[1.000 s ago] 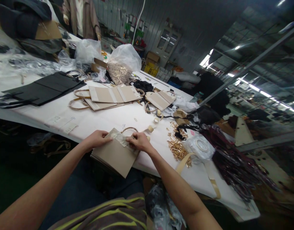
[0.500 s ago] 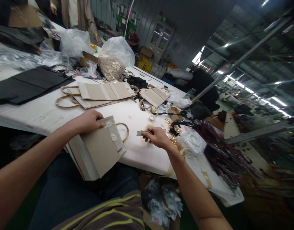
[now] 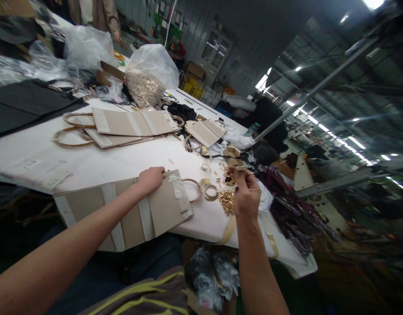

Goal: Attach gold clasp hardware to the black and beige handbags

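Note:
A flat, unfolded beige bag panel with pale strips and a looped handle lies over the table's front edge. My left hand is closed on its upper edge, fingers partly hidden. Over the small gold metal pieces, my right hand is raised, thumb and fingers pinching a small beige piece. Left of that hand stands a roll of tape, with a pale strip reaching from it toward my right hand. Whether the fingers hold this strip too is unclear.
More beige bag panels with handles lie farther back on the white table. Behind them is a clear plastic bag of small beige pieces. Black panels lie at left, dark red wrapped goods at right. A person stands at the back.
My left hand has moved right with the bag panel, which is now spread out flatter. My right hand has moved right and up with the small beige piece, away from the panel.

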`<state>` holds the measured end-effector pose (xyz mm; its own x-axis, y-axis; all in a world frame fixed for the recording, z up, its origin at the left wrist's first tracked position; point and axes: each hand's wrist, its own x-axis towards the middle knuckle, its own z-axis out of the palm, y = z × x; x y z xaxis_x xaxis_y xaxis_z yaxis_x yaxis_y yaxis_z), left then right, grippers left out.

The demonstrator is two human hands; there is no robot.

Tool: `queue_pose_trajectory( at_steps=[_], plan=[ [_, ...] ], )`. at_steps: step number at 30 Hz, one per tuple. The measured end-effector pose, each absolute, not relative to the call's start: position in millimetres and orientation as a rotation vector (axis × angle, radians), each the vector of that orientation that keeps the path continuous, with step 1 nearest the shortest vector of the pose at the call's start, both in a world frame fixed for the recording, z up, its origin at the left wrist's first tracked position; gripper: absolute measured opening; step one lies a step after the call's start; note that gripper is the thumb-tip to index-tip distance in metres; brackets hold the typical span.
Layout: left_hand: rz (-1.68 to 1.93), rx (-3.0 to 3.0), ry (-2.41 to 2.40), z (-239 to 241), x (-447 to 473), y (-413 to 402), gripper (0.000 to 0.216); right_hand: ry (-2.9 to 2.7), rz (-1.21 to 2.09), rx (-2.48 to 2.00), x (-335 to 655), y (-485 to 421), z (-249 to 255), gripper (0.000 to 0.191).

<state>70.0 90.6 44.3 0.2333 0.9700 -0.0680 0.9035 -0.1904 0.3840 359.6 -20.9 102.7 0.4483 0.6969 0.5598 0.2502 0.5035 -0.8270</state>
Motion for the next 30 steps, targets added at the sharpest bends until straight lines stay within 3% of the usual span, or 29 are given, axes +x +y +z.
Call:
queue_pose_trajectory(
  at_steps=[5, 10, 14, 18, 23, 30],
  plan=[
    [0.321, 2.214, 1.691, 16, 40, 88, 0.048, -0.834, 0.075, -0.878, 450, -42, 140, 0.023],
    [0.304, 2.351, 1.678, 50, 8, 113, 0.047, -0.825, -0.247, -0.611, 483, -80, 192, 0.004],
    [0.473, 2.497, 1.682, 92, 9, 130, 0.046, -1.351, 0.269, -0.87, 412, -69, 169, 0.009],
    [0.458, 2.506, 1.586, 81, 27, 125, 0.048, -1.929, 0.925, -1.237, 324, -27, 94, 0.023],
    [0.222, 2.353, 1.513, 28, 31, 115, 0.045, -2.126, 1.004, -1.445, 296, 11, 43, 0.027],
    [0.557, 2.552, 1.771, 17, 50, 71, 0.04, -2.104, 1.232, -1.569, 317, 13, 51, 0.024]
  ],
)
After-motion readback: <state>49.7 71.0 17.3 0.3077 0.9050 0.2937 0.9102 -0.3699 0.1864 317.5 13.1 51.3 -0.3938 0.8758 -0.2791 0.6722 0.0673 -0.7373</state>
